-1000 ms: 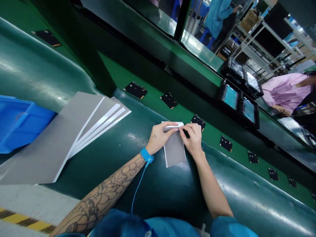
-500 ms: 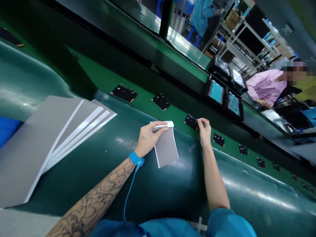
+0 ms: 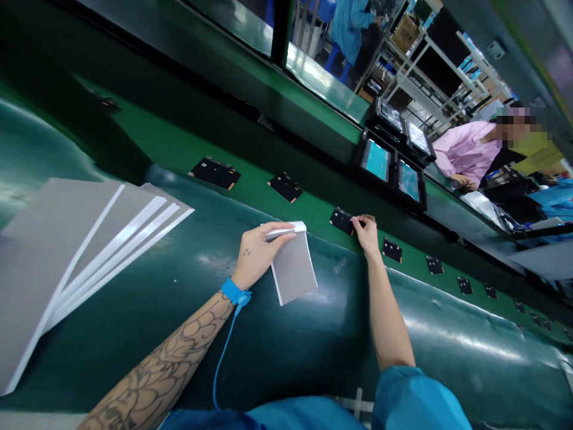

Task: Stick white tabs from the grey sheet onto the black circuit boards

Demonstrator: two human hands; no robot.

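My left hand [image 3: 256, 251] is closed on the top edge of a small grey sheet [image 3: 293, 267] with a curled white edge, holding it down on the dark green bench surface [image 3: 277, 346]. A blue wrist strap [image 3: 231, 291] with a cord sits on that wrist. My right hand [image 3: 367, 233] reaches forward to the conveyor belt [image 3: 250, 173], fingers pinched against the edge of a small black circuit board [image 3: 341, 220]; what lies between the fingertips is too small to make out.
Several more black boards [image 3: 215, 172] ride the green belt in a row. A fanned stack of large grey sheets [image 3: 67, 251] lies at the left. Black-framed screens [image 3: 376, 160] stand beyond the belt. A person in pink [image 3: 468, 154] sits opposite; another in blue [image 3: 351, 24] is farther back.
My right hand left the grey sheet and reached out to the black board on the belt. The left hand kept hold of the sheet. The view swung right, hiding the blue bin.
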